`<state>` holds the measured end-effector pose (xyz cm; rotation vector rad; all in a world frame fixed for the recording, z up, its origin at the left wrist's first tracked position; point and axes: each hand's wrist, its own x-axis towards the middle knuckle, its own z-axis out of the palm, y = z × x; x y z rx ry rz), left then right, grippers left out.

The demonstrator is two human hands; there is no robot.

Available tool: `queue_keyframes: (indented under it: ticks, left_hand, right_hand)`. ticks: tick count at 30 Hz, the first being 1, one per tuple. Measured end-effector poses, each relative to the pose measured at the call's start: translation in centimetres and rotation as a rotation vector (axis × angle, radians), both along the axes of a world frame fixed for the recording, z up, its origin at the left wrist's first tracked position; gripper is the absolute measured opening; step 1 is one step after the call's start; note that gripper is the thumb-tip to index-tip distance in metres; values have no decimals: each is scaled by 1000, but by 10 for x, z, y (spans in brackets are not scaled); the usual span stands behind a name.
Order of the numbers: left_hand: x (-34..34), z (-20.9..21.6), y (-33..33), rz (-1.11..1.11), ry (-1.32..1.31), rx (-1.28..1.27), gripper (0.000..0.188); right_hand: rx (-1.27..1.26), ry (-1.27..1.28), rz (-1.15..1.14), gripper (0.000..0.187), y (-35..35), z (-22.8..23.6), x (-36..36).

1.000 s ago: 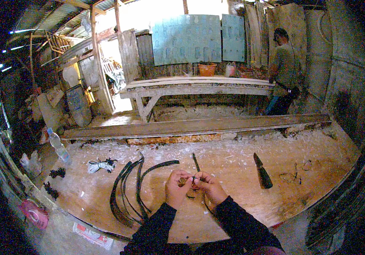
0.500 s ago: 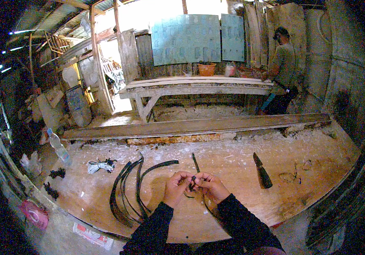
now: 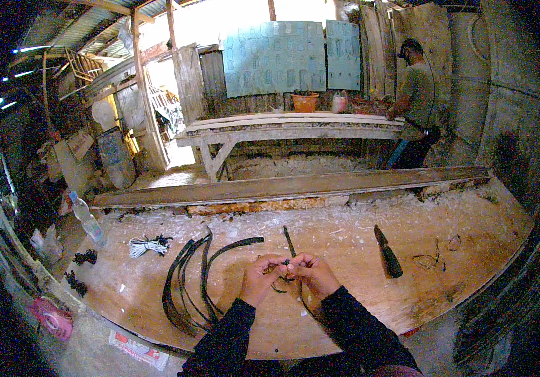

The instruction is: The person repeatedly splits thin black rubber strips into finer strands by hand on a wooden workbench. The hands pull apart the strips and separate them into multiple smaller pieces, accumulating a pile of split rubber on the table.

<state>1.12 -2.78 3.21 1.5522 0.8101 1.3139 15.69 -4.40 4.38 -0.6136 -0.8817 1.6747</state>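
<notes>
Both hands meet over the wooden tabletop (image 3: 345, 320), fingertips pinched together. My left hand (image 3: 261, 280) and my right hand (image 3: 316, 274) grip a small black piece (image 3: 286, 262) between them; the fingers mostly hide its shape, and it looks like knotted cord or strip. A narrow black strip (image 3: 287, 237) lies behind the hands and seems to run on beneath them. Left of my left hand, several long black strips (image 3: 172, 301) curve across the board. A knife (image 3: 388, 256) with a dark handle rests to the right, its blade pointing away.
Thin cord loops (image 3: 432, 259) lie beyond the knife. At left are a tied bundle of white cord (image 3: 147, 246), dark clumps (image 3: 85, 256) and a plastic bottle (image 3: 87, 218). A long plank (image 3: 270, 187) borders the far edge. Another person (image 3: 415, 94) stands at a rear bench (image 3: 270, 133).
My fingers have shifted slightly around the small black piece, and less of it shows now. The things lying on the tabletop have not moved.
</notes>
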Motion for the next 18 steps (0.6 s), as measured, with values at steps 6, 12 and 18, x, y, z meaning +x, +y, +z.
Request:
queue_keyframes:
  ticks: [6, 12, 18]
  left_hand:
    - [-1, 4, -1, 37, 71, -70, 15]
    - [-2, 7, -3, 116, 186, 72, 6]
    - [-3, 0, 7, 215, 79, 15, 4]
  right_hand:
    - [29, -63, -75, 9, -2, 3, -2]
    - [52, -73, -115, 13, -2, 0, -8]
    - [229, -258, -193, 18, 1, -9, -10]
